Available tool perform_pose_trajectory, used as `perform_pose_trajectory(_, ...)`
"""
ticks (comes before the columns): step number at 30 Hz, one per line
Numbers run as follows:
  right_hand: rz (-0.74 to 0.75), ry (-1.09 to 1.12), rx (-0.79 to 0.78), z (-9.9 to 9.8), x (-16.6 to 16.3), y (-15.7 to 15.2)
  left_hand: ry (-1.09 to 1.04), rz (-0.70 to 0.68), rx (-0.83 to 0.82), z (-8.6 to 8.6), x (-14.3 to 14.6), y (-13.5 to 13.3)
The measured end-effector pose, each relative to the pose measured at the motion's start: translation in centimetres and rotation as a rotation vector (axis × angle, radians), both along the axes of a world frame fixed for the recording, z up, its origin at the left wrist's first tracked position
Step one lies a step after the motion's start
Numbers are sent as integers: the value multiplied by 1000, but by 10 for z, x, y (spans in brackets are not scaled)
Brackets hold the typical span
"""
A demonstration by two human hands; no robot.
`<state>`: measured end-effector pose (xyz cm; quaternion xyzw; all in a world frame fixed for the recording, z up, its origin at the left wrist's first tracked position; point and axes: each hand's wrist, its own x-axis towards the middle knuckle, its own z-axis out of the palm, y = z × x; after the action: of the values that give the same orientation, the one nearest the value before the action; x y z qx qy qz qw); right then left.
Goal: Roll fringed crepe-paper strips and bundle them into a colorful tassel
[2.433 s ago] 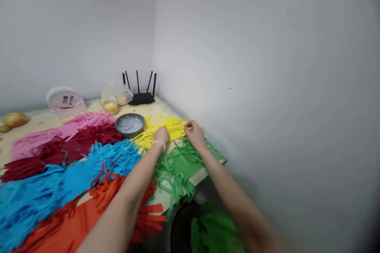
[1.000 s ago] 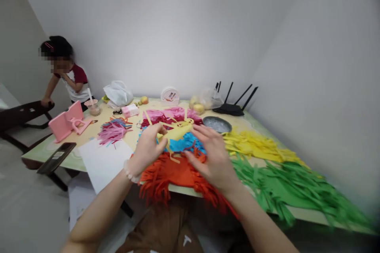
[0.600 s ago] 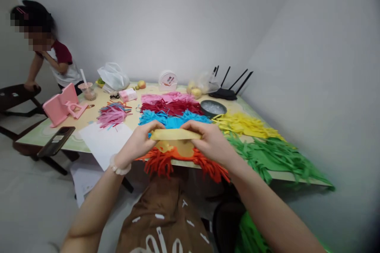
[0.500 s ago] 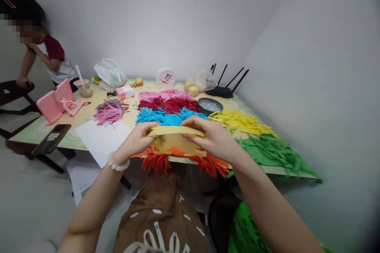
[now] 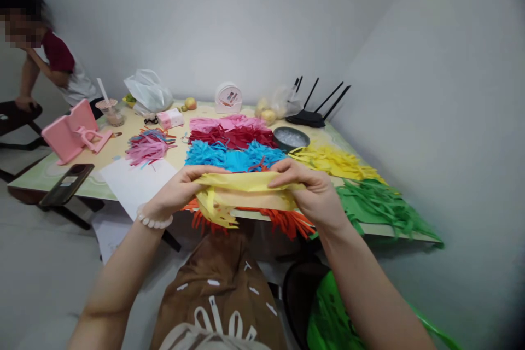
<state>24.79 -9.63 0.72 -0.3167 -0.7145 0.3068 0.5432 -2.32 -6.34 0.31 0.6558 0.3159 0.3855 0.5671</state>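
Between my two hands stretches a pale yellow fringed paper [image 5: 241, 181], its cut strips hanging down on the left side. My left hand [image 5: 180, 188] is closed on its left end, with a white beaded bracelet at the wrist. Thumb and fingers of my right hand [image 5: 311, 186] pinch the right end. Beneath the yellow paper, orange fringed paper [image 5: 285, 220] lies over the table's front edge. Just behind my hands is blue fringed paper [image 5: 235, 157], then dark red [image 5: 232, 136] and pink [image 5: 238, 123] fringed paper.
Green [image 5: 377, 202] and yellow [image 5: 336, 163] fringes lie to the right, near a dark bowl [image 5: 291, 138] and a router [image 5: 307, 118]. Leftward are a multicoloured fringe bundle [image 5: 148, 146], white paper [image 5: 131, 183], a phone [image 5: 68, 183] and a pink stand [image 5: 76, 131]. A person [image 5: 57, 60] stands far left.
My hands have moved a little apart, stretching the yellow paper wider. Its strips now dangle on the left. The view has shifted slightly.
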Motion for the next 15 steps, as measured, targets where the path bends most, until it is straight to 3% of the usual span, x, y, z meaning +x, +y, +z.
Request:
perform_pose_trajectory(5,-22,-66,55,10,10,-1,330,-6,355,15,-14,1)
perform_pose_trajectory(9,-19,-259,145,30,16,-2,667,-168,409,29,-28,5)
perform_pose_trajectory(11,30,-364,182,41,15,-2,674,-255,400,35,-24,7)
perform_pose_trajectory(15,111,-464,242,56,11,-3,429,-296,384,38,12,12)
